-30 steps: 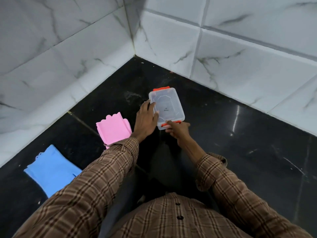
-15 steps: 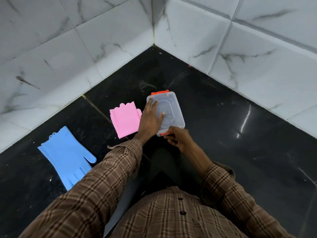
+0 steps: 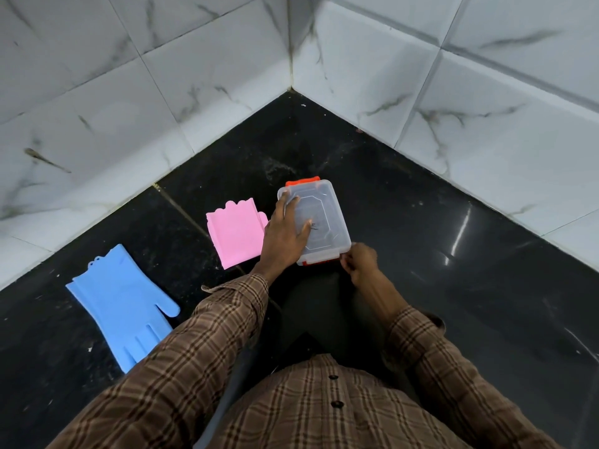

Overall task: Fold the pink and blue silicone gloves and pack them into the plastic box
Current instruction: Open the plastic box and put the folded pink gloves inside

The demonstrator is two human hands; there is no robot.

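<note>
I have the clear rectangular plastic box with orange-red latches (image 3: pixel 313 222) sitting on the glossy black tiled floor (image 3: pixel 453 254), close to the corner of the white marble-veined tiled walls (image 3: pixel 162 92). Its lid is on. My left hand (image 3: pixel 285 236) lies flat over the lid, grip spread wide, palm down, and I judge that is to pin the box in place while the other hand works. My right hand (image 3: pixel 359 259) sits at the near right corner of the box, beside the near orange-red latch (image 3: pixel 319 261), fingers curled in; whether they actually pinch the clip I cannot tell from here.

The pink silicone glove with a scalloped cuff (image 3: pixel 235 234) lies just beside the box on its left, already doubled over into a compact square, so it looks ready to go in once the lid is off. The blue silicone glove (image 3: pixel 124 306) lies well apart to the left, flat and fully open, fingers pointing toward me, not yet folded.

So I read this step as unlatching the box; nothing is packed yet.
</note>
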